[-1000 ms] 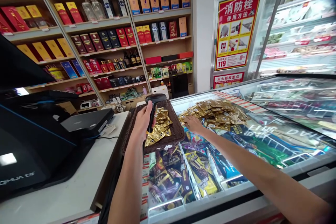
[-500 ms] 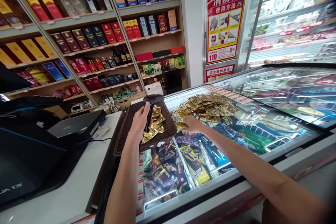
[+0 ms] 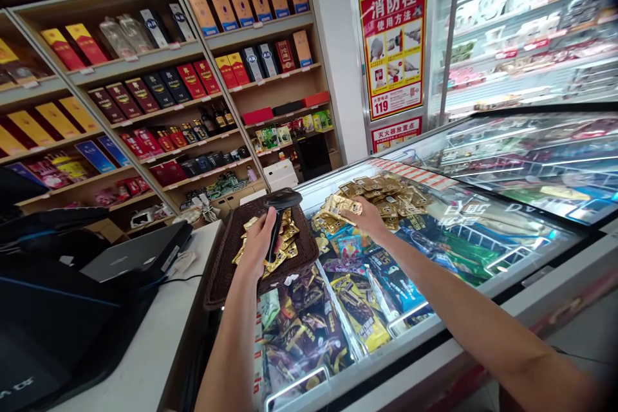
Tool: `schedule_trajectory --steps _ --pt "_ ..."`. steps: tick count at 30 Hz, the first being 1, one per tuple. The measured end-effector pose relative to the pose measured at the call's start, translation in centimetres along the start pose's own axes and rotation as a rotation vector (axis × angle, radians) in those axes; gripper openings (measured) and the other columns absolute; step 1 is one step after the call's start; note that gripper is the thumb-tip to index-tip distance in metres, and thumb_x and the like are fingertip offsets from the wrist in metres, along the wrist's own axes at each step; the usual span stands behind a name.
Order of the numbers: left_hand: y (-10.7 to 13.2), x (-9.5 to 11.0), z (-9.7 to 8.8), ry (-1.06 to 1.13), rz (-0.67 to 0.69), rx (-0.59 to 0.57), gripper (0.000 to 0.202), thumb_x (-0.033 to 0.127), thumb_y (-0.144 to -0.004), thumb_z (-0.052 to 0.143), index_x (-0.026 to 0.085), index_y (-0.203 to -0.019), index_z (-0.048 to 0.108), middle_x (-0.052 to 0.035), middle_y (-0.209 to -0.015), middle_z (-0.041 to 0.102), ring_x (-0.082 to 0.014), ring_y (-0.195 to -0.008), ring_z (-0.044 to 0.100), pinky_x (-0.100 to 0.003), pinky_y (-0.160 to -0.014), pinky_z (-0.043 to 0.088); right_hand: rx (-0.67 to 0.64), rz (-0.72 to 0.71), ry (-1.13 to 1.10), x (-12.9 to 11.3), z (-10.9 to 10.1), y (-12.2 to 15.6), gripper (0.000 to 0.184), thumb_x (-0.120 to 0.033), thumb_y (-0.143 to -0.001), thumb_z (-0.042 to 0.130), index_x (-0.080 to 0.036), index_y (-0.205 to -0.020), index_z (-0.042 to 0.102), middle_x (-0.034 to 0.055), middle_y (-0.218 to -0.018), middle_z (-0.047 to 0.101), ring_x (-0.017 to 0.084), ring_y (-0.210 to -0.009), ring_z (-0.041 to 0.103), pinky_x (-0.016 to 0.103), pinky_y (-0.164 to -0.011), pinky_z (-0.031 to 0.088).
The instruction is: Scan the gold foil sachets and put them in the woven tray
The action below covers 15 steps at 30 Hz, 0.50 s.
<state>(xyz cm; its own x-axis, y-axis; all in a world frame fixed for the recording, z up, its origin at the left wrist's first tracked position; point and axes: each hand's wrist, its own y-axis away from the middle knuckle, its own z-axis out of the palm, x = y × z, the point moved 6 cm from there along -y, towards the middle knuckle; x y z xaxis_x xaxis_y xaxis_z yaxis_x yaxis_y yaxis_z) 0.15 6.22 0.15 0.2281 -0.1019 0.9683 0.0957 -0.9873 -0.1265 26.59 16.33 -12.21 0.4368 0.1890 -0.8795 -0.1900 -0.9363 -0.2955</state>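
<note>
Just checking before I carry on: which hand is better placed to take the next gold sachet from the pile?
Probably the right hand: it holds a gold sachet over the pile on the freezer lid; the left hand grips a barcode scanner above the woven tray.

The one view looks out from the person's head, forward and down, with the left hand (image 3: pixel 258 246) just left of centre and the right hand (image 3: pixel 367 217) just right of it, both reaching in from the bottom edge and close to the lens. It faces past the hands toward a wall of shelves (image 3: pixel 138 58) farther off, with a freezer (image 3: pixel 483 309) along the right and a counter (image 3: pixel 159 335) along the left.
</note>
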Motion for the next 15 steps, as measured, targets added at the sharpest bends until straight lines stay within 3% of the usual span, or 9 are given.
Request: schedule_trajectory --steps 6,15 --pt "0.7 -0.2 1.2 -0.016 -0.046 -0.17 0.055 0.072 -0.076 0.059 0.018 -0.079 0.054 0.0013 -0.064 0.052 -0.0063 -0.042 0.043 -0.02 -0.039 0.03 -0.025 0.116 -0.319 0.2 0.0 0.1 0.06 -0.06 -0.082 0.058 -0.021 -0.128 0.054 -0.0032 -0.063 0.055 0.016 -0.049 0.053 0.03 -0.051 0.046" --pt "0.8 -0.4 1.9 -0.095 -0.058 -0.194 0.055 0.073 -0.077 0.057 0.018 -0.073 0.05 0.0014 -0.06 0.052 -0.0059 -0.039 0.04 -0.021 -0.038 0.027 0.0 0.144 -0.427 -0.3 -0.2 0.3 0.061 -0.061 -0.078 0.061 -0.021 -0.124 0.056 -0.002 -0.065 0.055 0.016 -0.046 0.051 0.029 -0.045 0.044"
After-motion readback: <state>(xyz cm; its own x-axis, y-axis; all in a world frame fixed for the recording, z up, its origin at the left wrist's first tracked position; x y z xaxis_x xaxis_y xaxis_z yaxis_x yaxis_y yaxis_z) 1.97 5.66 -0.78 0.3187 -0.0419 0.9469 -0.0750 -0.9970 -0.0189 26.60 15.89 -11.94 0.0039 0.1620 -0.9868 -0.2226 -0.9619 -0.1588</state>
